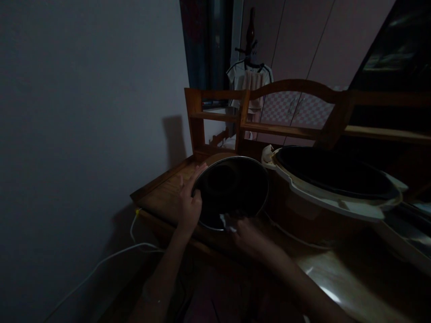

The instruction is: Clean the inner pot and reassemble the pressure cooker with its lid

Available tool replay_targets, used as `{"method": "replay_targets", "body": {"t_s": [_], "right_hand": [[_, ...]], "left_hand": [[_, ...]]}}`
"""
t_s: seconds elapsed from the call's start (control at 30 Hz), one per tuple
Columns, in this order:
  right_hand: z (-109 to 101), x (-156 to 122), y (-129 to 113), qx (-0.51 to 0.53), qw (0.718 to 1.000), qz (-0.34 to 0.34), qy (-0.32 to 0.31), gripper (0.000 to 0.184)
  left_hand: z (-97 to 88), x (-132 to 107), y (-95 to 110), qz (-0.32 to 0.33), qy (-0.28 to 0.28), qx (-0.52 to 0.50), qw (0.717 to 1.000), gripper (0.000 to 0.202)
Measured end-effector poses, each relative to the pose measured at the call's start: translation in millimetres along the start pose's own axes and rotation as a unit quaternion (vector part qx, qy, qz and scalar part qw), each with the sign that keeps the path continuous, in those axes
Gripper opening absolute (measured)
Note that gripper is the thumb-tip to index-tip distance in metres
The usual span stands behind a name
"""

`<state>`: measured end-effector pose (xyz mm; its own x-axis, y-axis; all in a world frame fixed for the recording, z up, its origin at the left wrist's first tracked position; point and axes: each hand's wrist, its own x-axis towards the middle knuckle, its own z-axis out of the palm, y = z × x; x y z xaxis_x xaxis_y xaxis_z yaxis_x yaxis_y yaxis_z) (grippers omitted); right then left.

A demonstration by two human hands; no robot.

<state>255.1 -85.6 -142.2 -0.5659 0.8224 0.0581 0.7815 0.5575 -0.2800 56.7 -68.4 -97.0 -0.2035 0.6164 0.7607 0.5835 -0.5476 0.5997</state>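
A round, dark-lined pot (232,188) with a thin shiny rim stands on the wooden desk, its mouth tilted towards me. My left hand (190,202) grips its left rim, thumb at the inside and fingers spread along the outside. At the near rim, my right hand (245,233) is closed on a crumpled whitish cloth (228,222), which touches or nearly touches the pot's edge. Whether it is cloth or tissue is hard to tell in the dim light. The pot's base is hidden.
A large cooker (323,211) with a pale rim and dark opening stands at the right. Behind runs a wooden shelf rail (283,130). A white wall (94,98) borders the left, where a white cable (111,256) hangs. Clothes (251,80) hang farther back.
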Motion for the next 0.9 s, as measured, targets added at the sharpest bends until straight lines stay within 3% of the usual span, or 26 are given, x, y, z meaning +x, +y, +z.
{"method": "replay_targets", "body": {"t_s": [0.1,0.23,0.37,0.47,0.6,0.9], "right_hand": [[-12.9,0.5,12.7,-0.124,0.992,0.013,-0.015,0.036],[-16.1,8.9,18.6,-0.186,0.982,-0.031,0.009,0.046],[-1.6,21.3,19.2,-0.176,0.983,-0.025,0.043,0.047],[5.7,28.1,14.9,-0.140,0.990,-0.007,0.017,0.045],[4.4,30.0,6.4,-0.097,0.995,0.016,-0.027,0.049],[-3.5,16.6,3.5,-0.069,0.997,0.002,-0.031,0.042]], "left_hand": [[0.5,-1.1,0.4,0.009,0.000,0.006,1.000,0.073],[1.1,-0.5,0.3,0.013,-0.009,0.003,1.000,0.074],[0.6,0.7,-0.7,0.006,-0.016,-0.009,1.000,0.076],[0.2,0.6,-0.1,0.010,-0.022,-0.006,1.000,0.077],[0.5,0.6,1.0,0.007,-0.022,-0.005,1.000,0.075],[-0.7,2.7,-1.8,0.003,-0.019,-0.013,1.000,0.074]]}}
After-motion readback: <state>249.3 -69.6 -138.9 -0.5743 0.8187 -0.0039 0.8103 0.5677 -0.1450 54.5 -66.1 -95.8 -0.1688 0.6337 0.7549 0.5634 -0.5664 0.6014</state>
